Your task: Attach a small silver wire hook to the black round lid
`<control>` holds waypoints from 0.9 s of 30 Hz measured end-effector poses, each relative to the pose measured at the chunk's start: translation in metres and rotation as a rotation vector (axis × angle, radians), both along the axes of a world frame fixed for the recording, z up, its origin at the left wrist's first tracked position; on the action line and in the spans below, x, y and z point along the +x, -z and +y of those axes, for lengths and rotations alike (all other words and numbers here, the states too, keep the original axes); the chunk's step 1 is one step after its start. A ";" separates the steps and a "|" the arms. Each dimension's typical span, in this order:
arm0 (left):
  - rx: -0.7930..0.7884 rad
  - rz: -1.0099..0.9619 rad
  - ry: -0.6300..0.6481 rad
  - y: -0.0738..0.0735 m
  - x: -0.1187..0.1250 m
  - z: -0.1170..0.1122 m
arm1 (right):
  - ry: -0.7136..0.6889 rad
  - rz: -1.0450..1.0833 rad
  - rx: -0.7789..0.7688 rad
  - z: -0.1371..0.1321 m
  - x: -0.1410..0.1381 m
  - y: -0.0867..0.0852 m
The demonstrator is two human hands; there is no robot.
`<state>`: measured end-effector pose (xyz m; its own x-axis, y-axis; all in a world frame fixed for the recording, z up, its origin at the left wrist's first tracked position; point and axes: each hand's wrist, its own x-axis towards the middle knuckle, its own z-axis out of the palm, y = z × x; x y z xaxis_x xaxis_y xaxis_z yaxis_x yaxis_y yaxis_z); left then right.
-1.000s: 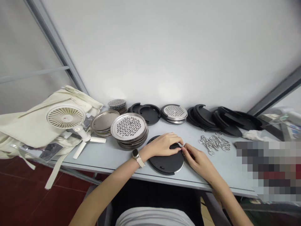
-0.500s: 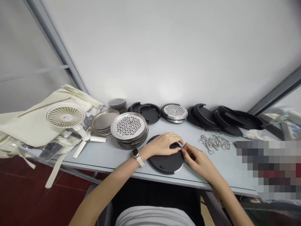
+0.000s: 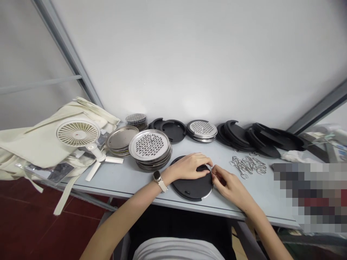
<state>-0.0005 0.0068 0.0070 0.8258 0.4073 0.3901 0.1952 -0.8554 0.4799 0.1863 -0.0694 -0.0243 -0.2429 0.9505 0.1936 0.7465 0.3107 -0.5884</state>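
A black round plate (image 3: 189,187) with a silvery edge along its right side lies on the table in front of me. My left hand (image 3: 193,166) reaches across it from the left, its fingers and thumb curled at the plate's right rim. Pressed together at that same rim are the fingertips of my right hand (image 3: 223,180), closed on a small metal piece (image 3: 209,167) that the fingers mostly hide. To the right of my hands lies a loose pile of small metal wire clips (image 3: 248,165).
Left of the plate stand stacked perforated metal grater discs (image 3: 149,145) and plain metal discs (image 3: 123,138). Along the wall are black round holders (image 3: 238,135) and a black holder with a perforated disc (image 3: 203,129). A white fan (image 3: 78,133) and cream fabric (image 3: 35,144) occupy the left end.
My right fingertips have shifted very slightly along the plate's right rim, and less of the metal piece shows. The left hand keeps its place on the plate.
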 end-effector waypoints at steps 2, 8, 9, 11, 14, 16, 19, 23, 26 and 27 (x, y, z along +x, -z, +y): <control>0.010 -0.001 0.001 0.001 0.000 0.000 | 0.003 -0.001 -0.002 0.000 0.000 0.000; 0.032 -0.015 -0.015 0.003 0.001 0.002 | 0.017 -0.008 -0.003 0.001 0.000 0.000; 0.034 -0.013 -0.013 0.003 0.000 0.002 | 0.018 -0.009 -0.004 0.001 0.000 -0.001; 0.038 -0.009 -0.006 0.004 0.000 0.002 | 0.022 -0.008 -0.003 0.001 -0.001 -0.001; 0.043 -0.006 -0.004 0.004 0.000 0.003 | 0.025 -0.007 0.010 0.001 -0.001 0.000; 0.043 -0.003 -0.005 0.005 0.000 0.003 | 0.028 -0.008 0.016 0.002 -0.001 0.000; 0.040 0.007 -0.006 0.004 0.001 0.003 | 0.031 -0.008 0.013 0.002 0.000 0.002; 0.046 0.013 -0.006 0.004 0.001 0.002 | 0.031 -0.002 0.006 0.002 0.001 0.003; 0.058 0.007 0.000 0.004 0.001 0.002 | 0.021 0.002 -0.006 0.003 0.001 0.003; 0.059 0.006 0.002 0.004 0.001 0.002 | 0.020 0.002 -0.008 0.003 0.001 0.003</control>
<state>0.0001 0.0084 0.0035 0.8291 0.3820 0.4082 0.1963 -0.8826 0.4272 0.1877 -0.0665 -0.0277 -0.2239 0.9566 0.1866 0.7515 0.2914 -0.5919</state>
